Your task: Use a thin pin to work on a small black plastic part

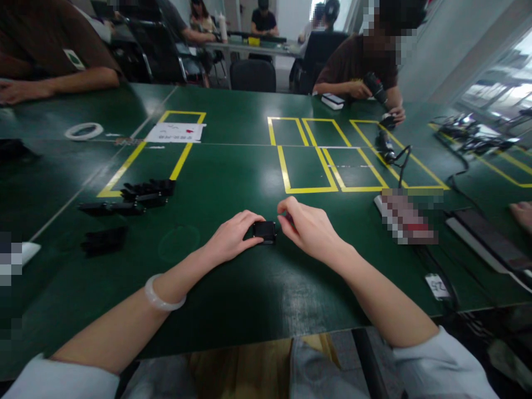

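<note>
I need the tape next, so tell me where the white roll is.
In the head view, the white roll lies far left on the green table, left of the paper sheet.

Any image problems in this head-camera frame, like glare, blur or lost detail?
Head view: pale glare on the green tabletop between the forearms; the window at upper right is overexposed; the black pieces at the left look soft, edges smeared; the black block at the left hand is too dark for fine detail; coarse pixelation covers the head of the person opposite.
</note>
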Demonstrator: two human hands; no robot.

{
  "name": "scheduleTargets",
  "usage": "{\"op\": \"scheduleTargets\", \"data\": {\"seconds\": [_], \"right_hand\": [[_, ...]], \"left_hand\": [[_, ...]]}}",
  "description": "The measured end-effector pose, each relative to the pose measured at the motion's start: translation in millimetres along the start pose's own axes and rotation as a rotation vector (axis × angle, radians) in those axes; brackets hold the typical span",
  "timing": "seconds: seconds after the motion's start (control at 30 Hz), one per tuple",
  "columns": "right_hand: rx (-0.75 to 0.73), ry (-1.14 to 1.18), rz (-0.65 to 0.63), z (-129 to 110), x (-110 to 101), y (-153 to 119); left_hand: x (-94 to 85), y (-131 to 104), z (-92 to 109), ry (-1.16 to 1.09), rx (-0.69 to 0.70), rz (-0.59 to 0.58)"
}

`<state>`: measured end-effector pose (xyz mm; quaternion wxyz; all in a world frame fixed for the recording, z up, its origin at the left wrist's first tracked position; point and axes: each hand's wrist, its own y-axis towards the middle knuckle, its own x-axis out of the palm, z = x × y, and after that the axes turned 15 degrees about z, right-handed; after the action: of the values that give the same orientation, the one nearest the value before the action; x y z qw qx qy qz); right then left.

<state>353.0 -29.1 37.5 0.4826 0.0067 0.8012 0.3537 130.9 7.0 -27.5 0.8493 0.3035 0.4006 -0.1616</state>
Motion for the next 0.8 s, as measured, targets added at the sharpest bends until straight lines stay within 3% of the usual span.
{"op": "scheduleTargets", "data": {"seconds": [0.2,0.4,0.8], "right_hand": [[-0.005,-0.100,0.057,-2,8,-1],[-0.033,-0.053,0.151,0,18,-5],[-0.052,-0.070,0.167,1,19,-4]], "left_hand": [[0.1,-2,3,-0.022,-0.009,0.029],[1.2,-3,3,-0.016,0.000,0.043],[0.7,-3,4,-0.017,-0.016,0.026]]}}
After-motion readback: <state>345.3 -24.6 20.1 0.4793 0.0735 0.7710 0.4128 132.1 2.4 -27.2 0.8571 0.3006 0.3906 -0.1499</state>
